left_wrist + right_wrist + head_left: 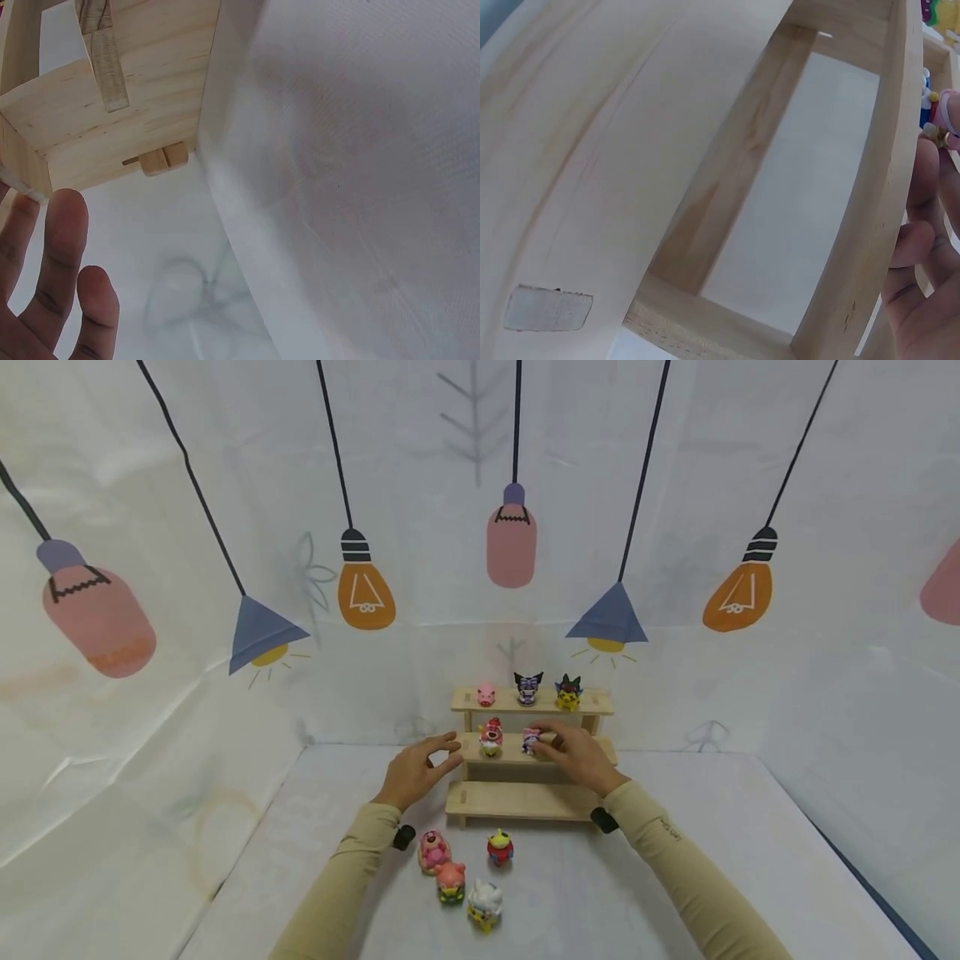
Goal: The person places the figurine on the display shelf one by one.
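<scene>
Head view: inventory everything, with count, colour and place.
Table: 1, white, foreground
Backdrop: 1, white, behind table
Printed lamps: 7, pink, orange, blue, backdrop
Plant outlines: several, grey, backdrop
Shelf: 1, pale wood, table's rear
Pig: 1, pink, top tier left
Horned figure: 1, purple, black, top tier middle
Capped figure: 1, yellow, black, top tier right
Hatted figure: 1, red, white, middle tier left
Small figure: 1, pink, white, middle tier right
Bear: 1, pink, table, leftmost
Coral figure: 1, coral, green, beside bear
Alien: 1, red, yellow, before shelf
Nearest figure: 1, white, yellow, table
Wrist cameras: 2, black, wrists
Sleeves: 2, tan, foreground
Left hand: 1, shelf's left end
Right hand: 1, pinching small figure
</scene>
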Demonstrator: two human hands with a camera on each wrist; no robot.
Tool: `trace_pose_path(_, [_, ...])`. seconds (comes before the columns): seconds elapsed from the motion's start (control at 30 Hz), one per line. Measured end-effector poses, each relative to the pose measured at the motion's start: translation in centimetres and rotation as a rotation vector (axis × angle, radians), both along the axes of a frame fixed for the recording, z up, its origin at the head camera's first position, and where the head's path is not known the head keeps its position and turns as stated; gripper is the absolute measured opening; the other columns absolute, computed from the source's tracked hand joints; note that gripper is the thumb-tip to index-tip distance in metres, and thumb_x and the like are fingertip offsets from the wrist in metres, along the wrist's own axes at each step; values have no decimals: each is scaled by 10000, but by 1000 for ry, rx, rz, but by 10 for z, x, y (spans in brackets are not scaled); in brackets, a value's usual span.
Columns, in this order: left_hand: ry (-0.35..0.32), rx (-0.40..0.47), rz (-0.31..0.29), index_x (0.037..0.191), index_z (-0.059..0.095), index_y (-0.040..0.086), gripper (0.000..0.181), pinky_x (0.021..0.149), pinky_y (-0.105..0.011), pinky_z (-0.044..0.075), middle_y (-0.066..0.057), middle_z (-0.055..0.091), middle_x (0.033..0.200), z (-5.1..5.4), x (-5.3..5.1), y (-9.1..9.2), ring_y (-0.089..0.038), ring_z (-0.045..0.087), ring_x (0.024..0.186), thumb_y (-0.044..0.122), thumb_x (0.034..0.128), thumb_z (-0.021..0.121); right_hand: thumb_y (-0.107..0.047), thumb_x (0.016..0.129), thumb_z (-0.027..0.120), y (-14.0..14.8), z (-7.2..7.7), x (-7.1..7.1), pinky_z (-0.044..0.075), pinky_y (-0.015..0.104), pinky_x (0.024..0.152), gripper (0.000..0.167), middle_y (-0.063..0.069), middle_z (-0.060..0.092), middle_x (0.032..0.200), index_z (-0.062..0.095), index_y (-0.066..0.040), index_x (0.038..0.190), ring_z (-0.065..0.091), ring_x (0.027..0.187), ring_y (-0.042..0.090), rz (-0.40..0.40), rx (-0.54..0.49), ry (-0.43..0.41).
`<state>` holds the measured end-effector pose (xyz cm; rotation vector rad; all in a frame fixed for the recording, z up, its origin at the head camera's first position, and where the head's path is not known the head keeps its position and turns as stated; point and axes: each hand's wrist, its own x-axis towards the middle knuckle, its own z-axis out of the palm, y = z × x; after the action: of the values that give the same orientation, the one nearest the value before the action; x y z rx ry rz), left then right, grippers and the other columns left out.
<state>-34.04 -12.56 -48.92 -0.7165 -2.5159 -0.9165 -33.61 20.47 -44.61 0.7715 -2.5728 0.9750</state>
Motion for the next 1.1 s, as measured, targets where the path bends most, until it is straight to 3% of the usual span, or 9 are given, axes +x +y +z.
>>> trace_pose_path(0.5, [-7, 0, 4, 1242, 739, 287, 358, 460, -252, 418, 149, 595, 1411, 1, -2, 1, -13, 511, 554, 502, 967, 659, -232, 960, 735, 0, 3, 0, 533, 315, 647, 429, 49, 738, 1048, 637, -128, 1364, 667, 790, 123, 2, 10, 2])
trace_pose_path(0.6, [0, -2, 2, 1245, 737, 288, 361, 456, -248, 415, 146, 596, 1411, 1, -2, 1, -7, 506, 551, 504, 968, 656, -241, 951, 748, 3, 4, 3, 527, 308, 641, 486, 68, 720, 1133, 605, -115, 1399, 665, 812, 126, -5, 6, 20])
trace_pose_path(0.77, [-4, 4, 5, 1241, 739, 286, 350, 443, -251, 408, 147, 595, 1412, 1, -2, 0, -13, 501, 535, 492, 968, 664, -188, 931, 771, 9, 9, 13, 529, 316, 642, 502, 72, 663, 1308, 604, -90, 1394, 661, 830, 125, 7, -35, 78])
trace_pose_path(0.93, [4, 2, 6, 1238, 739, 284, 344, 450, -247, 412, 144, 596, 1411, 1, -2, 0, -13, 500, 538, 486, 970, 664, -218, 937, 767, 16, 10, 26, 507, 302, 626, 423, 57, 698, 1215, 651, -124, 1333, 635, 781, 81, 9, -1, 145])
trace_pose_path(1.1, [7, 3, 9, 1239, 740, 288, 345, 455, -249, 415, 135, 604, 1405, 2, -2, 0, -9, 505, 548, 488, 969, 666, -208, 947, 751, 17, 3, 44, 497, 279, 626, 360, 31, 710, 1107, 671, -118, 1287, 602, 767, 39, 57, 6, 154])
